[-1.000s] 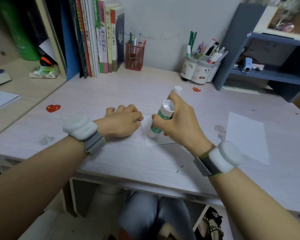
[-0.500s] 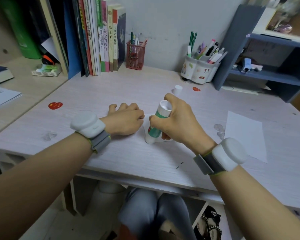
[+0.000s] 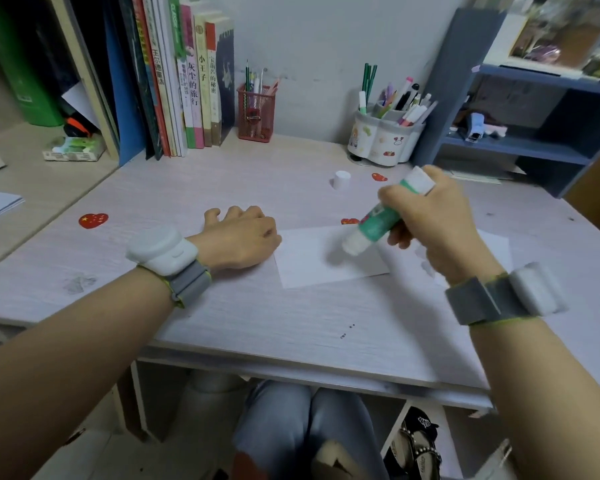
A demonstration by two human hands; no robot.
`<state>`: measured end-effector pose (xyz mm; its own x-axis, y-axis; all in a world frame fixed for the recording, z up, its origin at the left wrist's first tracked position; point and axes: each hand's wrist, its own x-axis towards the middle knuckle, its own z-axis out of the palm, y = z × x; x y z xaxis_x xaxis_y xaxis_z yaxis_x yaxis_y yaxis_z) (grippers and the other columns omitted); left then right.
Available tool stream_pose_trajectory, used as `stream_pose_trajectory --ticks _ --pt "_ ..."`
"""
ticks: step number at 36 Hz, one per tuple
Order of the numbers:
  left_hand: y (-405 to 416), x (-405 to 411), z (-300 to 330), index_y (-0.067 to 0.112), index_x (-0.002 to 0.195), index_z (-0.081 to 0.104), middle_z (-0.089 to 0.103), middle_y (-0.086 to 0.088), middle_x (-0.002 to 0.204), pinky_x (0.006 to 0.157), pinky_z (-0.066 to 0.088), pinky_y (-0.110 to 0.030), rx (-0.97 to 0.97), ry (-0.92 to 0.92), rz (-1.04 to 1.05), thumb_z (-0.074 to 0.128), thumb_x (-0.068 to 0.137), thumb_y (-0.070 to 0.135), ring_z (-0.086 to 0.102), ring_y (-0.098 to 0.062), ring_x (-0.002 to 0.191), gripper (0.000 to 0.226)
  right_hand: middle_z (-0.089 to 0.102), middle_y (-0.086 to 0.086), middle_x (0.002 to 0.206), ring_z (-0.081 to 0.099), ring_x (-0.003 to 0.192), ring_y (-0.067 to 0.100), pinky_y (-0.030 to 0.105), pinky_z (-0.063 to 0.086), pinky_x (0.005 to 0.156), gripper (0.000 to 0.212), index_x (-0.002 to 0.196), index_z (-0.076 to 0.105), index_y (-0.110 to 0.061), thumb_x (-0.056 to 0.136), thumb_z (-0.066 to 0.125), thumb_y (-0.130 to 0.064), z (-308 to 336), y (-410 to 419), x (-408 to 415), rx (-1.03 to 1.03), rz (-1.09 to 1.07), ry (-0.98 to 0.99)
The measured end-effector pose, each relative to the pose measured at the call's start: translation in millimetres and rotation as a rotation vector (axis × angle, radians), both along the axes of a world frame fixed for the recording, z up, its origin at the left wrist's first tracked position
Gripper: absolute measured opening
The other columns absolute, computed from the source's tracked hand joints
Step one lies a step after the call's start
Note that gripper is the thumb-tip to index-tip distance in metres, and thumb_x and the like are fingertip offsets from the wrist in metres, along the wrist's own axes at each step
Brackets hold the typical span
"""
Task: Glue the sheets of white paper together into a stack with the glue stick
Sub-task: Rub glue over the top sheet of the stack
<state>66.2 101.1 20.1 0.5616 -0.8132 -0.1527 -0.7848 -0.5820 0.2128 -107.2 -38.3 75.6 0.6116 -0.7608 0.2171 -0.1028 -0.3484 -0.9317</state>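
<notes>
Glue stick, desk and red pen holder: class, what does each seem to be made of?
Glue stick: probably plastic, a smooth white tube with a green label.
Desk: pale wood-grain surface, likely laminate board; matt, with streaked grain lines.
Red pen holder: looks like metal mesh, see-through grid walls.

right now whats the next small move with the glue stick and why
Probably stroke the glue stick across the white sheet. The right hand holds it tilted, uncapped tip down on the paper; the left hand rests at the sheet's left edge, and another sheet lies to the right.
</notes>
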Motion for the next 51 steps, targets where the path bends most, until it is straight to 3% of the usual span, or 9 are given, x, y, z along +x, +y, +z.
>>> stream_pose_trajectory --ticks 4,7,12,20,23,28,39,45,51 --pt "-8.4 -1.1 5.9 0.023 0.101 0.049 0.045 -0.002 0.121 0.110 0.008 -0.049 0.031 -0.079 0.041 0.025 0.097 0.038 0.031 -0.027 0.125 0.029 0.065 0.017 0.078 0.055 0.042 0.019 0.025 0.045 0.037 0.021 0.080 0.045 -0.017 0.080 0.065 -0.012 -3.0 -20.5 -7.0 -0.117 -0.072 0.148" --pt "-15.7 -3.4 10.0 0.020 0.098 0.052 0.046 -0.003 0.110 0.109 0.009 -0.049 0.030 -0.107 0.081 0.026 0.097 0.035 0.033 -0.028 0.122 0.030 0.066 0.023 0.082 0.056 0.044 0.023 0.029 0.047 0.040 0.019 0.086 0.049 -0.006 0.079 0.066 -0.012 -12.9 -27.5 -10.4 -0.121 -0.088 0.203" --pt "-25.6 -22.2 16.8 0.015 0.100 0.060 0.053 -0.003 0.110 0.107 0.013 -0.047 -0.262 -0.334 0.046 0.035 0.093 0.020 0.038 -0.026 0.118 0.027 0.064 0.020 0.085 0.056 0.046 0.021 0.032 0.051 0.043 0.023 0.085 0.045 -0.010 0.080 0.066 -0.015 -21.3 -32.4 -14.3 -0.109 -0.086 0.233" --pt "-48.1 -63.2 4.3 0.027 0.114 0.063 0.056 0.010 0.125 0.112 0.003 -0.043 -0.221 -0.114 -0.323 0.037 0.089 0.010 0.027 -0.009 0.133 0.040 0.061 0.021 0.086 0.059 0.070 0.039 0.044 0.053 0.053 0.030 0.077 0.038 -0.012 0.075 0.067 -0.021 -17.0 -23.1 -4.5 -0.341 -0.031 0.337" --pt "-49.3 -64.7 1.3 0.031 0.113 0.064 0.055 0.016 0.125 0.110 0.004 -0.046 -0.164 -0.145 -0.344 0.036 0.090 0.010 0.028 -0.009 0.130 0.042 0.060 0.023 0.087 0.060 0.074 0.042 0.051 0.053 0.062 0.034 0.079 0.038 -0.009 0.074 0.069 -0.023 -13.0 -21.4 -3.6 -0.416 0.003 0.391" --pt "-48.6 -64.1 2.2 0.033 0.118 0.062 0.053 0.017 0.128 0.110 0.004 -0.046 -0.131 -0.154 -0.353 0.034 0.090 0.009 0.028 -0.010 0.131 0.047 0.061 0.024 0.087 0.056 0.062 0.033 0.042 0.051 0.051 0.035 0.078 0.037 -0.010 0.075 0.070 -0.024 -8.0 -24.1 -5.9 -0.410 0.055 0.434" --pt "-44.2 -65.1 -4.6 0.028 0.119 0.062 0.050 0.017 0.130 0.108 0.005 -0.043 -0.158 -0.135 -0.363 0.033 0.091 0.009 0.028 -0.011 0.128 0.044 0.062 0.014 0.085 0.060 0.073 0.034 0.043 0.056 0.059 0.028 0.083 0.042 -0.012 0.077 0.067 -0.022 -1.1 -30.6 -17.0 -0.489 0.070 0.533" --pt "-43.5 -64.0 -10.7 0.018 0.107 0.066 0.056 0.011 0.120 0.098 0.009 -0.036 -0.225 -0.165 -0.383 0.035 0.088 0.008 0.034 -0.011 0.121 0.037 0.060 0.011 0.080 0.059 0.061 0.025 0.034 0.054 0.045 0.028 0.075 0.040 -0.017 0.079 0.068 -0.015 23.3 -43.0 -14.7 -0.404 -0.066 0.194" --pt "-44.2 -58.0 -16.7 0.016 0.101 0.066 0.057 0.008 0.113 0.084 0.007 -0.029 -0.278 -0.192 -0.415 0.035 0.086 0.009 0.041 -0.008 0.113 0.035 0.063 0.021 0.088 0.060 0.056 0.027 0.039 0.054 0.047 0.028 0.097 0.049 0.001 0.081 0.068 -0.013 6.6 -41.9 17.8 -0.285 0.044 0.210"
